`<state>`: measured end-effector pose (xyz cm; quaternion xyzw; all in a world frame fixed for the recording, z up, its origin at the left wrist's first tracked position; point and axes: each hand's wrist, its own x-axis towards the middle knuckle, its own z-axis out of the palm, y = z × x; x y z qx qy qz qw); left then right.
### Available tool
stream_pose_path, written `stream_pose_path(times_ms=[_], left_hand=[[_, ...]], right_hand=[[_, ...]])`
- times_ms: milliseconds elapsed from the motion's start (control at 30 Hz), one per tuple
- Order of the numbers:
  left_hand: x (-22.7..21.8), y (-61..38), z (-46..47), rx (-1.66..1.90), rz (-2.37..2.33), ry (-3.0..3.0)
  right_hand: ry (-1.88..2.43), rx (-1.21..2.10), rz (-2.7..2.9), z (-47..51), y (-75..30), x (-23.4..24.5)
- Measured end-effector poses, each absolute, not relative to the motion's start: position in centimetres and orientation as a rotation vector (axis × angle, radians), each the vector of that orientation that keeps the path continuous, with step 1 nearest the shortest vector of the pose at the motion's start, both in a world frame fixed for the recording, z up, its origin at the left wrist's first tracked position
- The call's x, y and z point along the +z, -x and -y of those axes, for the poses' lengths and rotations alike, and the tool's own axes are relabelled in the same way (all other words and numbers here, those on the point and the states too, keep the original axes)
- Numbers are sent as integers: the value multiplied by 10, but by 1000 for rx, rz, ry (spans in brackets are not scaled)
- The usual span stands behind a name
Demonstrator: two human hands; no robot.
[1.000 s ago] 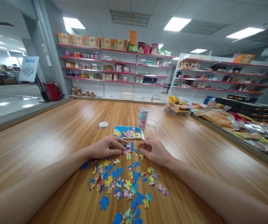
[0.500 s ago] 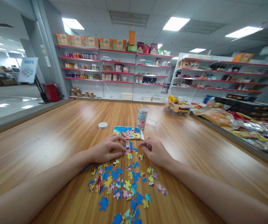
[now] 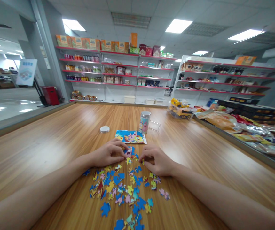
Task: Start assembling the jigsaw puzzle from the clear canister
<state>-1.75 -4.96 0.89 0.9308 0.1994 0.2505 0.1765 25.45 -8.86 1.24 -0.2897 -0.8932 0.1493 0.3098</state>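
Several joined jigsaw pieces (image 3: 129,152), with pink and blue cartoon print, lie on the wooden table (image 3: 65,140). At their left edge my left hand (image 3: 109,154) grips them between thumb and curled fingertips. Just to the right, my right hand (image 3: 158,160) pinches a small yellow jigsaw piece (image 3: 142,162), partly hidden by the fingers. Loose jigsaw pieces (image 3: 120,188), blue, yellow and pink, are scattered nearer to me. Behind the joined section lies a cartoon picture sheet (image 3: 130,136).
A printed canister (image 3: 144,123) with a silver rim stands behind the sheet, beside a thin wire stand (image 3: 155,126). To the left is a round white lid (image 3: 104,129). A clear bin of toy trucks (image 3: 180,110) sits at the back right, near bagged snacks (image 3: 223,121).
My right hand has come down and slightly left, its fingers closing on the yellow jigsaw piece. My left hand stays at the joined pieces. The view has shifted slightly.
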Motion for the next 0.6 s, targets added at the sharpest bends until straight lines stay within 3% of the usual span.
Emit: stream_pose_path(times_ms=[300,600], left_hand=[[8,23,42,771,-583,-2235],[6,26,39,734,-863,-2114]], right_hand=[[921,419,2330,88,-254,11],[746,378,2348,96,-250,13]])
